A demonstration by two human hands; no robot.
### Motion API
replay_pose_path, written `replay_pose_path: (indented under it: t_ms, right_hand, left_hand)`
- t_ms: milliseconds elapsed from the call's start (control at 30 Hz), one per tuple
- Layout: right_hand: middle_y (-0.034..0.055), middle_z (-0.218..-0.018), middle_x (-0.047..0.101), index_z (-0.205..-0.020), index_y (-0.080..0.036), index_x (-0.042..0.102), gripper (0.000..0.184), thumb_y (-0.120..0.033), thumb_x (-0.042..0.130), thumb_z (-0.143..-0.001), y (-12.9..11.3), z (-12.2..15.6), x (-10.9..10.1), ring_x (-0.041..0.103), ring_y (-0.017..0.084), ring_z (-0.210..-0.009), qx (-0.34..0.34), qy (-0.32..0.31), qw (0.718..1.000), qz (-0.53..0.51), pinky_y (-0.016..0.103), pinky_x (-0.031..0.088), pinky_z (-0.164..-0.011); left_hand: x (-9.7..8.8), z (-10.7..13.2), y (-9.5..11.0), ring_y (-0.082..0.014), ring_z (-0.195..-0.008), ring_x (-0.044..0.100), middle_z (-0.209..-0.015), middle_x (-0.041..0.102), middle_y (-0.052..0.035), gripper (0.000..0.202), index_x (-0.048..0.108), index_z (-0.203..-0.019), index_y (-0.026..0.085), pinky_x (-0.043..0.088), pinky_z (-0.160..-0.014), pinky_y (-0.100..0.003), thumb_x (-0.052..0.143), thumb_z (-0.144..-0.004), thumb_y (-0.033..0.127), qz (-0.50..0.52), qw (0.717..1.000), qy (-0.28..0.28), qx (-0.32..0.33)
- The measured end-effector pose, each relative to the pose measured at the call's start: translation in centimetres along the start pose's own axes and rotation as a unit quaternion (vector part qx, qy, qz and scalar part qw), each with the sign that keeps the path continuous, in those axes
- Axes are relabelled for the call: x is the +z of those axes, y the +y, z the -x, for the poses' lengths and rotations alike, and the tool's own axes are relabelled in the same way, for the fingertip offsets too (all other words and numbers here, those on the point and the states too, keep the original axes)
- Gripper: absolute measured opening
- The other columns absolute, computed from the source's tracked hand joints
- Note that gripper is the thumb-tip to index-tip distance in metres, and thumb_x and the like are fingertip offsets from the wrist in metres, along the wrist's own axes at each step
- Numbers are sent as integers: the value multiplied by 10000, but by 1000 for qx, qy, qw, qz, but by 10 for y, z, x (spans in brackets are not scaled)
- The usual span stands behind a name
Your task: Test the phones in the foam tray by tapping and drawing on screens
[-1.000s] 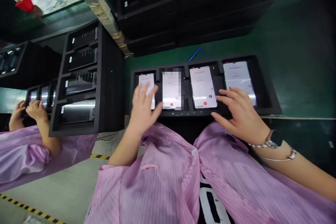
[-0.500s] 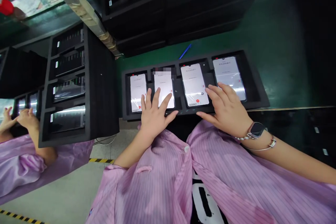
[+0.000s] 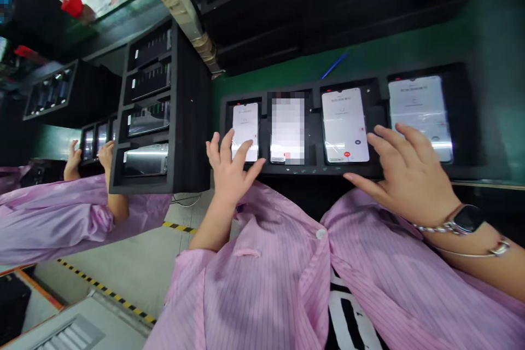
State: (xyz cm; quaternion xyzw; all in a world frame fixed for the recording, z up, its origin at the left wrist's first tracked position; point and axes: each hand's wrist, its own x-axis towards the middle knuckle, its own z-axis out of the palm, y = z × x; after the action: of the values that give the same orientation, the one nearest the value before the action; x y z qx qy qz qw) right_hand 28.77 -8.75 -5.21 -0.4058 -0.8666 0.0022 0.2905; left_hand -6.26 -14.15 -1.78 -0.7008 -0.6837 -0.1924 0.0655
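Head view showed a long black foam tray (image 3: 311,169) with four flat, glossy phones lying side by side in rectangular pockets, each screen lit white. The left hand (image 3: 230,169) had its fingers (image 3: 241,152) spread and raised, the tips lying over the lower part of the first phone (image 3: 245,126); whether they pressed the glass could not be told. It held nothing. Just beside those fingers, on the thumb side, lay the second phone (image 3: 287,128), its screen blurred. The right hand (image 3: 406,175) was open and loosely spread, palm down, gripping nothing; its fingertips reached the lower left edge of the fourth phone (image 3: 420,109), while the thumb stretched along the tray's front rim, just below the third phone (image 3: 343,123). A watch (image 3: 463,220) and thin metal bracelets circled that wrist. Both arms came out of pink striped sleeves (image 3: 266,262) of smooth cloth. Beyond the fingers the green desk (image 3: 484,38) carried a blue pen (image 3: 334,65) and dark stacked trays. Left of the left hand stood a black foam rack (image 3: 188,115) holding more phones, and past it a co-worker's hands (image 3: 88,153) in the same pink cloth worked at another tray. Yellow and black tape marked the grey floor (image 3: 123,279).
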Motion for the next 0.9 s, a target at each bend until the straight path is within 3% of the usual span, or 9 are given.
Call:
replay_pose_path:
  t_ms: [100, 200, 300, 367, 467, 567, 700, 800, 900]
  right_hand:
    - [257, -1354, 613, -1537, -98, 486, 758, -661, 555, -1034, 16, 2, -12, 535, 446, -1368, 21, 56, 998, -33, 618, 451, -1167]
    - [215, -1291, 658, -1426, -140, 583, 611, -593, 611, -1017, 37, 7, -31, 589, 425, -1308, 40, 104, 994, 0, 623, 462, -1147]
    - [185, -1285, 663, -1291, -162, 637, 432, -500, 624, -1022, 55, 15, -45, 570, 395, -1330, 53, 91, 994, 36, 600, 468, -1148]
    - [172, -1274, 663, -1220, -167, 652, 351, -462, 618, -1033, 61, 19, -49, 554, 375, -1342, 67, 75, 994, 47, 564, 482, -1144]
    - [150, -1257, 666, -1195, -183, 653, 352, -493, 594, -1040, 62, 19, -48, 563, 363, -1323, 99, 55, 993, 30, 561, 495, -1131]
    - [141, -1289, 653, -1224, -216, 660, 360, -510, 580, -1033, 61, 14, -46, 553, 370, -1341, 135, 25, 990, -6, 617, 461, -1157]
    - [149, -1311, 632, -1157, -229, 708, 336, -506, 559, -1040, 66, 13, -45, 542, 384, -1350, 148, 3, 989, -9, 644, 444, -1166]
    - [169, -1290, 640, -1139, -202, 720, 317, -459, 555, -1054, 71, 17, -45, 555, 383, -1333, 136, 19, 991, -7, 618, 470, -1151]
    - [180, -1296, 642, -1154, -202, 718, 312, -442, 540, -1064, 74, 17, -47, 553, 380, -1342, 140, 20, 990, -15, 600, 475, -1151]
  left_hand:
    - [3, 4, -17, -437, -1572, 261, -1581, 508, -155, 462, 735, -1297, 249, 214, -1282, -653, 637, -966, 556, -12, 999, -30, -28]
    - [6, 3, -19, -429, -1579, 257, -1593, 500, -147, 450, 720, -1345, 265, 220, -1288, -626, 633, -976, 506, 1, 999, -41, -26]
    - [3, -3, -18, -435, -1596, 221, -1631, 455, -137, 416, 730, -1330, 275, 206, -1291, -631, 607, -994, 488, 1, 998, -64, -21]
    - [-1, -11, -22, -443, -1604, 194, -1665, 401, -158, 507, 674, -1403, 244, 211, -1291, -637, 612, -985, 524, 11, 996, -83, -31]
    - [-2, -29, -32, -478, -1608, 148, -1700, 317, -217, 705, 572, -1491, 174, 220, -1267, -700, 625, -949, 621, 17, 990, -100, -101]
    - [4, -52, -44, -518, -1613, 73, -1729, 259, -218, 685, 665, -1379, 174, 181, -1233, -782, 613, -925, 685, 27, 981, -126, -148]
    - [12, -74, -60, -490, -1631, 29, -1711, 300, -221, 737, 754, -1224, 141, 99, -1306, -697, 541, -905, 770, 115, 972, -124, -162]
    - [9, -76, -62, -448, -1646, 44, -1712, 333, -171, 707, 773, -1174, 182, 75, -1336, -635, 543, -891, 788, 197, 953, -103, -205]
    - [9, -72, -49, -386, -1615, 266, -1684, 412, -119, 660, 716, -1274, 241, 240, -1331, -557, 685, -839, 736, 339, 911, -59, -226]
